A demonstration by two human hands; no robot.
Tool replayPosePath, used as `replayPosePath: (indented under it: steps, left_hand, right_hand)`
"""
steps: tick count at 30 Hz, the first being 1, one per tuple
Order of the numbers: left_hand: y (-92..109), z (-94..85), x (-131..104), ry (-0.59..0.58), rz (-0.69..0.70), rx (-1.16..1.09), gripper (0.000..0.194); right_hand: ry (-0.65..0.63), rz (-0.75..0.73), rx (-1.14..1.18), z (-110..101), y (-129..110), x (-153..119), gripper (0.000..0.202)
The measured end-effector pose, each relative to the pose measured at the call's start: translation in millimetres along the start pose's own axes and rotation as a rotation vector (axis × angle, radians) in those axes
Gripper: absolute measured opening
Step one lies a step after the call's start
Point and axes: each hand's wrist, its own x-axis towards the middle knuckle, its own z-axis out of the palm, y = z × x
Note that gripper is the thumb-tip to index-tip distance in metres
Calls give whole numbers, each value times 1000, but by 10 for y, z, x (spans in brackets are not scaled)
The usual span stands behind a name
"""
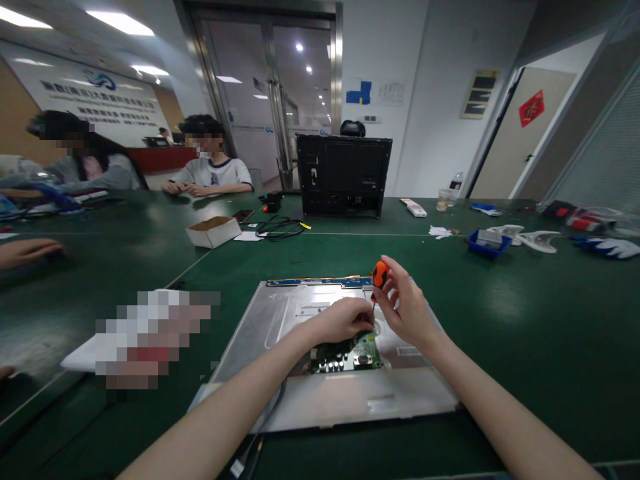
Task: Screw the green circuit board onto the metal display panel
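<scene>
An orange-and-black screwdriver (381, 274) stands nearly upright in my right hand (404, 303), whose fingers close round its handle. Its shaft points down at the green circuit board (367, 348) on the back of a silver display panel (425, 393). My left hand (345, 317) is closed beside the shaft, over the board's upper edge. Those left fingertips sit at the screwdriver's lower end; whatever they pinch is too small to make out. A narrow blue circuit strip (315, 283) runs along the panel's far edge.
Behind the panel stands a black monitor housing (345, 177). A white open box (214, 232) and black cables (280, 228) lie to its left. Rightward are a blue tray (487, 243) and gloves (607, 247). Two people sit at the table's far left; another person's hand (33, 253) rests nearer.
</scene>
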Motion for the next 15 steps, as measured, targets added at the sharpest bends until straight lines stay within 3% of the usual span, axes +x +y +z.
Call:
replayPosePath:
  steps: [15]
  left_hand:
    - [-29, 1, -2, -13, 19, -29, 11]
  right_hand:
    - [5, -2, -18, -1, -3, 2, 61]
